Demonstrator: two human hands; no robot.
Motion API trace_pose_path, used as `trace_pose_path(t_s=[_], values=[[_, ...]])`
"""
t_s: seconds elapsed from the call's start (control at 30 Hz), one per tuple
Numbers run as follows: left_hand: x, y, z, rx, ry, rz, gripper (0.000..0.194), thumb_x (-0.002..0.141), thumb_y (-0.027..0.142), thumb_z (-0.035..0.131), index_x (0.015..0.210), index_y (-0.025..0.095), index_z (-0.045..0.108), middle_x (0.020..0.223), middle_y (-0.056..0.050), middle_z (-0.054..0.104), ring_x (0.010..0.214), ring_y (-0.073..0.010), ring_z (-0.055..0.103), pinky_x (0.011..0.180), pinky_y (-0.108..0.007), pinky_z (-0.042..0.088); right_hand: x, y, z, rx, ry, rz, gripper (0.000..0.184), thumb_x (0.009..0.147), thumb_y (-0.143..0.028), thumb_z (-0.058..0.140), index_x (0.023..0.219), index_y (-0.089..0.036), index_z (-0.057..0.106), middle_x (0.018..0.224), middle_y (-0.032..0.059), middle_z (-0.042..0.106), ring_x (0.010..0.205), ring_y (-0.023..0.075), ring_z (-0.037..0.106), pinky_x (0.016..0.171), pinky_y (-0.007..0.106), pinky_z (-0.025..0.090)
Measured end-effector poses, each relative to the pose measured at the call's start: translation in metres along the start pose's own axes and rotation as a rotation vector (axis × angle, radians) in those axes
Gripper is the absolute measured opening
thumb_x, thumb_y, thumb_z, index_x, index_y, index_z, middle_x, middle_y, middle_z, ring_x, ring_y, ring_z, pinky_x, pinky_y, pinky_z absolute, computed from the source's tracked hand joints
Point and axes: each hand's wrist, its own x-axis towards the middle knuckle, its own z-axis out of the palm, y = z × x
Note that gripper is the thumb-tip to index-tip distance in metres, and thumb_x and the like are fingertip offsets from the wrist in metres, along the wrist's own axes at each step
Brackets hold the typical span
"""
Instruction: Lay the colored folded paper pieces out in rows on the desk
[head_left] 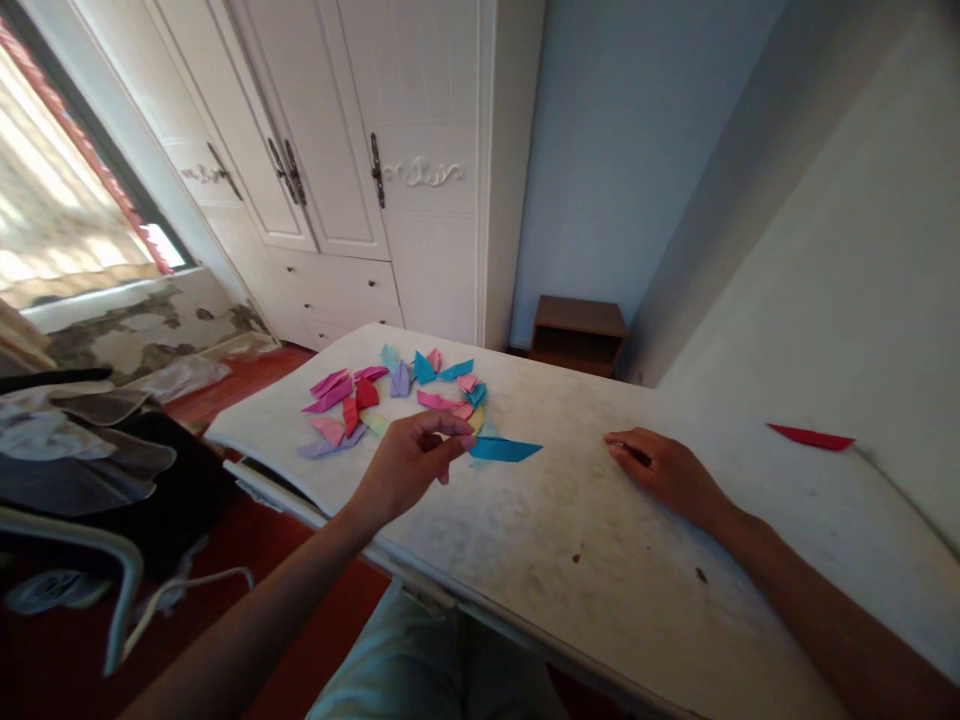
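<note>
My left hand [420, 455] pinches a folded blue paper piece [507, 449] by its left end, between thumb and forefinger. The piece is long and flat with slanted, pointed ends, held a little above the table [525, 530]. My right hand [660, 468] rests on the tabletop to the right, fingers curled in, and no paper shows in it. Beyond my left hand lies a loose pile of folded paper pieces [365, 392] in pink, red, purple, blue and pale green. A red folded piece [810, 437] lies apart at the far right.
A white wardrobe [427, 250] stands behind the table, and a brown open-fronted cabinet [581, 318] is near the corner. At the left is a chair's metal frame [120, 580] with dark cloth. A wall [840, 260] borders the table's right side.
</note>
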Motion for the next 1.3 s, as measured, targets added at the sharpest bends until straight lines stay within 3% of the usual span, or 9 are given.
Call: trace_pose_path(t_s=[0.07,0.2,0.4,0.57,0.67,0.8,1.0,1.2,1.3], values=[[0.015,0.012,0.014,-0.098,-0.028,-0.007,0.029,0.075,0.035,0.07,0.089,0.01,0.066,0.074,-0.002,0.064,0.042,-0.0039,0.048,0.04,-0.016,0.034,-0.001,-0.003,0.001,0.002,-0.015,-0.007,0.036,0.094,-0.037,0.041,0.107,-0.019,0.069,0.104,0.0079,0.069,0.092,0.0202,0.065,0.082,0.036,0.051],[0.053,0.042,0.061,-0.216,-0.139,-0.046,0.024,0.078,0.029,0.068,0.093,0.01,0.068,0.058,0.001,0.059,0.039,-0.0033,0.045,0.037,-0.014,0.026,-0.002,-0.01,-0.001,0.02,-0.039,-0.003,0.031,0.093,-0.028,0.045,0.109,-0.015,0.069,0.105,0.0084,0.068,0.095,0.0192,0.063,0.086,0.033,0.047],[0.117,0.077,0.17,-0.232,-0.367,-0.001,0.018,0.081,0.021,0.069,0.093,0.008,0.069,0.059,0.0,0.06,0.04,-0.0041,0.047,0.036,-0.016,0.025,0.001,-0.017,-0.004,0.003,-0.011,0.021,0.022,0.089,-0.021,0.053,0.101,-0.016,0.07,0.093,0.0056,0.068,0.084,0.0161,0.06,0.078,0.028,0.042],[0.159,0.07,0.269,-0.127,-0.466,-0.038,0.015,0.086,0.018,0.065,0.094,0.006,0.068,0.076,-0.005,0.066,0.043,-0.003,0.051,0.038,-0.017,0.028,0.003,-0.015,-0.002,-0.043,-0.008,0.023,0.017,0.088,-0.021,0.054,0.083,-0.014,0.068,0.084,0.0051,0.067,0.075,0.0145,0.057,0.069,0.026,0.036],[0.178,0.054,0.309,-0.073,-0.471,-0.1,0.014,0.086,0.014,0.062,0.095,0.004,0.067,0.081,-0.007,0.067,0.044,-0.0035,0.052,0.038,-0.018,0.028,0.003,-0.014,-0.002,-0.093,-0.032,0.076,0.019,0.086,-0.022,0.055,0.073,-0.013,0.066,0.076,0.0068,0.067,0.068,0.0155,0.056,0.063,0.027,0.033],[0.199,0.037,0.328,-0.007,-0.46,-0.154,0.016,0.087,0.015,0.061,0.097,0.004,0.067,0.087,-0.009,0.069,0.044,-0.0028,0.05,0.038,-0.017,0.028,0.004,-0.014,-0.003,-0.066,-0.044,0.063,0.018,0.085,-0.019,0.055,0.075,-0.013,0.069,0.081,0.0074,0.068,0.071,0.0165,0.059,0.065,0.027,0.036],[0.216,0.022,0.324,0.085,-0.484,-0.109,0.02,0.087,0.019,0.06,0.1,0.005,0.066,0.086,-0.009,0.069,0.049,-0.0047,0.055,0.041,-0.015,0.035,0.005,-0.014,-0.003,0.029,-0.007,0.023,0.02,0.084,-0.015,0.054,0.092,-0.016,0.072,0.095,0.0059,0.069,0.083,0.0171,0.062,0.076,0.025,0.041],[0.215,0.017,0.323,0.272,-0.556,0.075,0.036,0.081,0.016,0.065,0.116,0.009,0.063,0.074,-0.005,0.067,0.056,-0.0108,0.06,0.055,-0.02,0.046,0.005,-0.012,-0.001,0.053,0.012,0.04,0.02,0.084,-0.016,0.055,0.093,-0.016,0.073,0.094,0.006,0.069,0.081,0.0164,0.061,0.074,0.025,0.041],[0.214,0.018,0.324,0.407,-0.544,0.206,0.035,0.076,0.017,0.068,0.111,0.013,0.069,0.084,-0.009,0.068,0.076,-0.0177,0.065,0.075,-0.027,0.051,0.005,-0.011,-0.001,0.041,0.004,0.064,0.018,0.083,-0.017,0.056,0.089,-0.015,0.074,0.09,0.0066,0.07,0.076,0.0164,0.061,0.07,0.025,0.041]])
